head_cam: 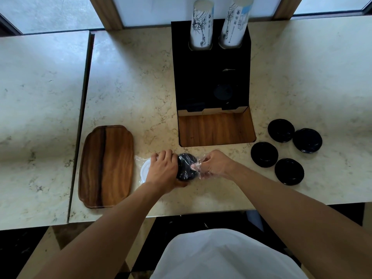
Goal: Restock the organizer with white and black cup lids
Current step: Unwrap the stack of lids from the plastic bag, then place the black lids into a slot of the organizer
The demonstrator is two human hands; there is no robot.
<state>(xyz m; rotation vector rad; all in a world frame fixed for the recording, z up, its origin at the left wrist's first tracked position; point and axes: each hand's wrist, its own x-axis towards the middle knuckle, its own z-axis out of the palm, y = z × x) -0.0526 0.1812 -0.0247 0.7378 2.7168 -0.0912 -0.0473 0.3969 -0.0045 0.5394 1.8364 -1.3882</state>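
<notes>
Presently, both hands work at the near edge of the marble counter [124, 81], just in front of the black organizer [211, 77]. The left hand [162, 168] is closed over a sleeve of black lids [186, 167] wrapped in clear plastic [198, 168], pinning it to the counter. The right hand [215, 165] has its fingers pinched shut on the loose end of that wrap, apparently pulling it open. A white lid [145, 170], also in plastic, lies partly hidden under the left hand, beside the wooden tray [106, 166].

Four loose black lids [280, 130] [307, 140] [264, 154] [289, 171] lie flat on the counter to the right, two of them touching. One dark lid appears to sit in the organizer's right slot, though the interior is too dark to confirm. Two cup stacks [202, 23] stand in the rear holes.

Risks noted: the wrap may tear suddenly, scattering lids toward the counter edge; a hard pull could drag the sleeve from under the left hand; the white lid could be pushed aside or crushed unnoticed.
</notes>
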